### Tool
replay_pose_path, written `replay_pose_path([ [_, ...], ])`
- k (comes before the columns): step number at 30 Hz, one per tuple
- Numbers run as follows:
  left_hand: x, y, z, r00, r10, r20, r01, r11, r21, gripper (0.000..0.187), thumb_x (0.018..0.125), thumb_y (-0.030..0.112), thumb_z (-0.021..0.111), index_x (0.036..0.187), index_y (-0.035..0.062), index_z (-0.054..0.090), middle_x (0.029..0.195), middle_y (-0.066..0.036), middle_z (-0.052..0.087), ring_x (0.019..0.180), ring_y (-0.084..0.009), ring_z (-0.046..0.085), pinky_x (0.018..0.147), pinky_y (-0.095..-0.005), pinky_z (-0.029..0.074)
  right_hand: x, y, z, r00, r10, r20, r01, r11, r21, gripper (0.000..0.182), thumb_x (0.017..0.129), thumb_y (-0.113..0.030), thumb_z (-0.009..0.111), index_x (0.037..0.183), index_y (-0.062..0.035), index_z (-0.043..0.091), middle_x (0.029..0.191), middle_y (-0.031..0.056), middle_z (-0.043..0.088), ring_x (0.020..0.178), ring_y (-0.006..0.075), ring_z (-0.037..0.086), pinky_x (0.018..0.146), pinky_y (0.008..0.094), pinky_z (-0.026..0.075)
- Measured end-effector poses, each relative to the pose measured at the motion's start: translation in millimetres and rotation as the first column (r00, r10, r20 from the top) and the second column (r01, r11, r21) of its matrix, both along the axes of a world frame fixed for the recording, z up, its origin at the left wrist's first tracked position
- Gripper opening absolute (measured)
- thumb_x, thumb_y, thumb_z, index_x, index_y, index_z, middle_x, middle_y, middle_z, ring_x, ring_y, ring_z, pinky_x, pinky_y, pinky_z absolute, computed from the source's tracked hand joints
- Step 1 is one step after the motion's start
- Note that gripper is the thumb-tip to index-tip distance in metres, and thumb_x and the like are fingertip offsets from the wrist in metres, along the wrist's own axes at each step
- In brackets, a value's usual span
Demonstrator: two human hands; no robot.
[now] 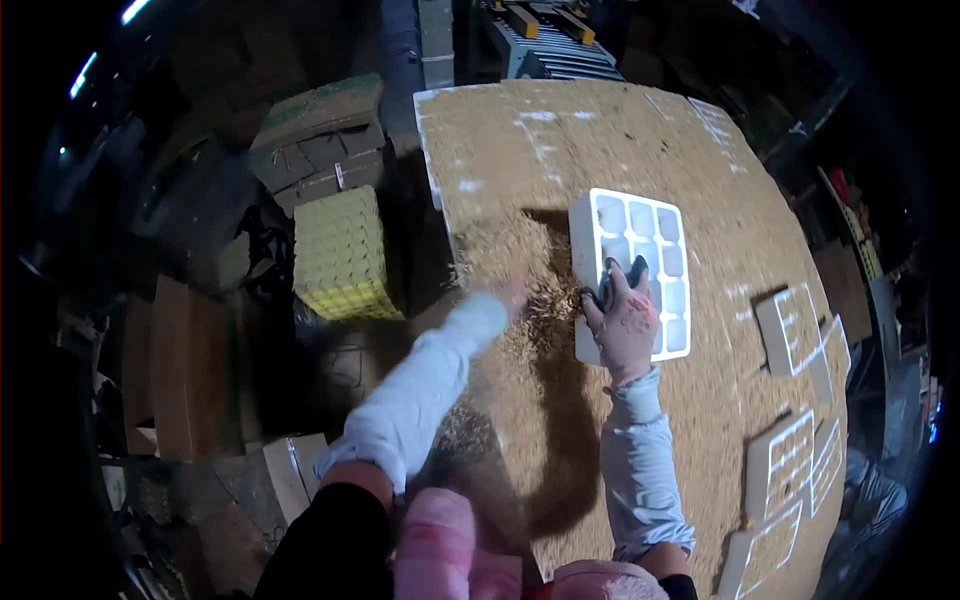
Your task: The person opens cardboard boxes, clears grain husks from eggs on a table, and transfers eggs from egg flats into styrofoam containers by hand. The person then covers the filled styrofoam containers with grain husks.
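A white foam tray (672,222) with a grid of square compartments lies on the husk-covered surface (700,420). My right hand (627,325), in a glove with dark fingertips, rests on its lower part with fingers spread over the compartments. To the tray's left, my left hand (515,295) is smeared by motion among loose brown husks (500,250); its fingers cannot be made out. Both forearms wear pale sleeve covers.
More white foam trays (780,465) sit half sunk in the husks at the right. Stacked yellow egg trays (340,245) and cardboard boxes (325,130) stand left of the surface. A roller conveyor (565,62) is beyond the far edge.
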State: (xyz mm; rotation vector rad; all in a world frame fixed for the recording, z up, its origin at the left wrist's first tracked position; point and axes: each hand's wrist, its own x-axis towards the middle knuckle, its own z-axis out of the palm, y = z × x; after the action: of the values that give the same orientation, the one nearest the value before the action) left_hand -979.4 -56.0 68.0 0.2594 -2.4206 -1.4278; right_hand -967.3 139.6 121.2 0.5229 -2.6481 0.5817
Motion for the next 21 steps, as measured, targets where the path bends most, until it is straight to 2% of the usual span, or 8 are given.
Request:
replay_pose_path([
  [2,-113.0,-98.3,0.5,0.971,0.237,-0.022,-0.236,0.971,0.028,0.069,0.086,0.045,0.049,0.144,0.0144,0.029,0.135,-0.023,0.044,0.122,-0.0378,0.044,0.103,-0.0495,0.034,-35.0,-25.4,5.2,0.999,0.026,0.022,-0.026,0.999,0.028,0.066,0.070,-0.029,0.071,0.131,-0.0140,0.049,0.135,0.0282,0.040,0.112,0.0400,0.049,0.093,0.0496,0.038],
  [4,-201.0,-180.5,-3.8,0.922,0.385,0.052,-0.386,0.922,0.025,0.073,0.085,0.048,0.050,0.145,0.0150,0.026,0.137,-0.024,0.042,0.125,-0.0394,0.042,0.104,-0.0496,0.033,-37.3,-39.9,18.1,0.999,-0.018,-0.035,0.028,0.942,0.335,0.071,0.069,-0.026,0.071,0.134,-0.0153,0.045,0.137,0.0285,0.037,0.119,0.0427,0.043,0.096,0.0546,0.034],
  [6,-245.9,-227.9,-7.4,0.884,0.454,0.112,-0.454,0.890,-0.025,0.077,0.085,0.052,0.052,0.147,0.0156,0.024,0.139,-0.025,0.040,0.127,-0.0411,0.041,0.105,-0.0497,0.033,-35.9,-39.6,11.6,0.992,-0.025,0.127,-0.031,0.904,0.425,0.072,0.068,-0.023,0.071,0.135,-0.0154,0.045,0.137,0.0284,0.036,0.123,0.0458,0.037,0.097,0.0578,0.031],
  [9,-249.0,-248.3,-13.8,0.824,0.557,-0.103,-0.558,0.767,-0.316,0.077,0.084,0.051,0.053,0.148,0.0209,0.021,0.143,-0.024,0.034,0.129,-0.0410,0.037,0.106,-0.0497,0.031,-52.3,-42.1,3.9,0.974,0.002,0.225,-0.092,0.915,0.392,0.065,0.068,-0.018,0.070,0.130,-0.0166,0.051,0.133,0.0231,0.043,0.119,0.0457,0.042,0.094,0.0541,0.036],
  [14,-159.5,-254.3,-58.2,0.948,0.241,-0.209,-0.296,0.908,-0.296,0.033,0.081,0.027,0.063,0.112,0.0150,0.063,0.140,-0.022,0.038,0.129,-0.0427,0.034,0.106,-0.0500,0.030,-127.4,-98.4,20.6,0.950,0.309,0.050,-0.293,0.821,0.490,0.049,0.076,-0.013,0.057,0.124,-0.0232,0.058,0.127,0.0171,0.049,0.113,0.0401,0.047,0.089,0.0505,0.040],
  [16,-125.9,-229.2,-62.4,0.950,0.246,-0.194,-0.301,0.889,-0.346,0.039,0.081,0.029,0.063,0.116,0.0108,0.060,0.139,-0.019,0.040,0.129,-0.0410,0.034,0.107,-0.0477,0.030,-182.0,-138.1,5.3,0.918,0.392,-0.065,-0.332,0.847,0.414,0.048,0.078,-0.013,0.055,0.124,-0.0247,0.058,0.127,0.0165,0.051,0.113,0.0392,0.048,0.087,0.0508,0.039],
  [18,-111.5,-197.0,-33.7,0.992,0.119,0.042,-0.082,0.861,-0.502,0.049,0.082,0.037,0.061,0.123,0.0109,0.055,0.142,-0.018,0.037,0.136,-0.0401,0.023,0.112,-0.0553,0.012,-240.1,-195.7,-9.0,0.876,0.461,-0.144,-0.366,0.828,0.425,0.043,0.078,-0.011,0.054,0.120,-0.0233,0.060,0.127,0.0156,0.051,0.112,0.0382,0.048,0.088,0.0518,0.040],
  [21,-130.8,-174.2,-34.6,0.992,0.033,0.120,0.059,0.728,-0.684,0.056,0.085,0.041,0.057,0.132,0.0111,0.048,0.144,-0.018,0.033,0.137,-0.0400,0.022,0.112,-0.0561,0.010,-315.7,-282.3,-40.7,0.867,0.437,-0.240,-0.288,0.831,0.476,0.040,0.082,-0.019,0.052,0.120,-0.0281,0.059,0.128,0.0118,0.049,0.113,0.0355,0.047,0.083,0.0608,0.041],
])
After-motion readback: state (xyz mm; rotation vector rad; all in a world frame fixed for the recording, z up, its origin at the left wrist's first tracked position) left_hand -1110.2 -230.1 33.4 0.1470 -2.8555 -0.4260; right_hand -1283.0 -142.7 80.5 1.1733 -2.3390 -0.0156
